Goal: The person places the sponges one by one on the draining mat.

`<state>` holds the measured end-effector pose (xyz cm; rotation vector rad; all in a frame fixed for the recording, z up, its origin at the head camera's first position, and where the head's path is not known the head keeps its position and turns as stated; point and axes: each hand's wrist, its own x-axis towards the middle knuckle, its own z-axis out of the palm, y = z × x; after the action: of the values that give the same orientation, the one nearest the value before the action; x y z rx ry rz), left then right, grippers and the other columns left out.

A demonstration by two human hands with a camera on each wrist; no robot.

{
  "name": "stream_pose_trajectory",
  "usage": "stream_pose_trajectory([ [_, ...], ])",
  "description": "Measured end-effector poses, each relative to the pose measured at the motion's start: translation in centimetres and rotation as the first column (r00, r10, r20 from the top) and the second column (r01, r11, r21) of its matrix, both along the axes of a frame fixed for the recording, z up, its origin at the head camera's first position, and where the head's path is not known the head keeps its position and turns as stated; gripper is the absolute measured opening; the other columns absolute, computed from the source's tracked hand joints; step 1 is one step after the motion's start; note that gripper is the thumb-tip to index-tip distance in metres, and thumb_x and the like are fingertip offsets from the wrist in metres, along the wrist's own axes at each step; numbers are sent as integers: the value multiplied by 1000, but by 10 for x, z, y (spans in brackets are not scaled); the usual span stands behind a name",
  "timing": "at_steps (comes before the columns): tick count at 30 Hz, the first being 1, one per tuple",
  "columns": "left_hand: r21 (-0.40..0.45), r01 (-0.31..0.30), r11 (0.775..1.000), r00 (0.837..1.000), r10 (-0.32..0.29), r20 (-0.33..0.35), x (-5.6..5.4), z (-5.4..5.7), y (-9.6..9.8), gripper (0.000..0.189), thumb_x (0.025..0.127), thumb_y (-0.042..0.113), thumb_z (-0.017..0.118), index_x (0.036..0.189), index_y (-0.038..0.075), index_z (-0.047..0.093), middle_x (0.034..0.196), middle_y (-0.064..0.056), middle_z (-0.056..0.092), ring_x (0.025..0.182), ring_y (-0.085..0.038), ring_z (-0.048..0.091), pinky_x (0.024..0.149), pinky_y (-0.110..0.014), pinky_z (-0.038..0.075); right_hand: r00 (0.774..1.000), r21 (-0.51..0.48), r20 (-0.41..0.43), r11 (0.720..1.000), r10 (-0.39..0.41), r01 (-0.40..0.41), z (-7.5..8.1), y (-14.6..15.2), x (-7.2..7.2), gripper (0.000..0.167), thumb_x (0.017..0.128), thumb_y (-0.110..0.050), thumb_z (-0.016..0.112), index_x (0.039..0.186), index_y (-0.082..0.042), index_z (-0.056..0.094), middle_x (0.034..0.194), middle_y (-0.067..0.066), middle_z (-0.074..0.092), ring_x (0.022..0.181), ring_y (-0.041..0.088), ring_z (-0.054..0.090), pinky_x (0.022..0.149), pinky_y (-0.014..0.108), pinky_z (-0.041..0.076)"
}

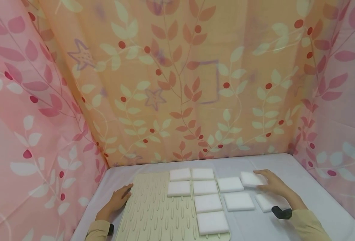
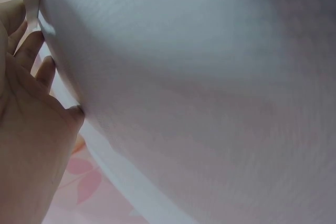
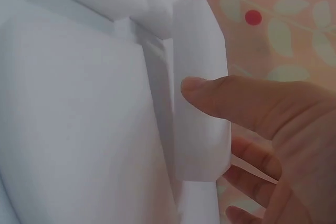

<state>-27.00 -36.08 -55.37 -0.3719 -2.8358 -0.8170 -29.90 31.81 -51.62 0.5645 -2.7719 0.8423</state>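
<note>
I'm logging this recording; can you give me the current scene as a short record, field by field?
Right grip: pinches a white block
Left grip: fingertips at the left edge of the ridged mat
Blocks on mat: six, toward its right side
Blocks off mat: four, right of it, counting the pinched one
Surface: white-covered table
Backdrop: leaf-patterned cloth

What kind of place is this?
Probably a little curtained work booth: flowery curtains hang at the back and both sides, and a table holds a mat and white blocks.
</note>
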Motion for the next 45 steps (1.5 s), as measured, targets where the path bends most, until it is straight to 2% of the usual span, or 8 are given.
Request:
stream_pose_trajectory([
  [6,-10,-7,1000,1000,7,18,0,-1,-1,43,93,15,53,133,1,48,135,-23,48,126,-50,36,93,-76,12,1000,-18,-23,1000,-6,5,2,-8,0,61,73,-27,77,123,1,55,116,27,54,109,49,48,86,64,36],
  [11,-21,-10,1000,999,11,39,0,-1,-1,43,94,16,52,134,2,47,136,-23,46,127,-50,34,94,-76,11,1000,-25,-11,1000,-11,11,4,-15,-1,62,73,-29,77,124,-1,56,117,26,54,111,48,47,88,63,36],
  [25,13,10,1000,1000,-10,-2,0,-1,-1,42,92,13,54,132,-1,49,133,-25,48,125,-52,37,92,-77,12,999,-48,-38,999,18,-19,10,-43,-2,59,75,-31,76,124,-4,57,118,23,54,112,47,47,88,64,36],
  [37,1,1,1000,1000,-1,27,1,0,-1,43,93,14,53,133,1,48,135,-24,47,127,-51,35,93,-76,11,998,-69,-48,997,43,-46,6,-66,-6,60,75,-35,76,124,-6,58,116,18,56,110,41,51,88,60,39],
  [45,7,6,1000,1000,-6,17,0,1,-1,43,93,15,53,132,0,48,134,-24,47,126,-51,35,93,-76,11,996,-105,-58,992,71,-77,5,-79,-5,58,75,-33,75,124,-6,57,116,16,56,111,40,51,89,59,39],
])
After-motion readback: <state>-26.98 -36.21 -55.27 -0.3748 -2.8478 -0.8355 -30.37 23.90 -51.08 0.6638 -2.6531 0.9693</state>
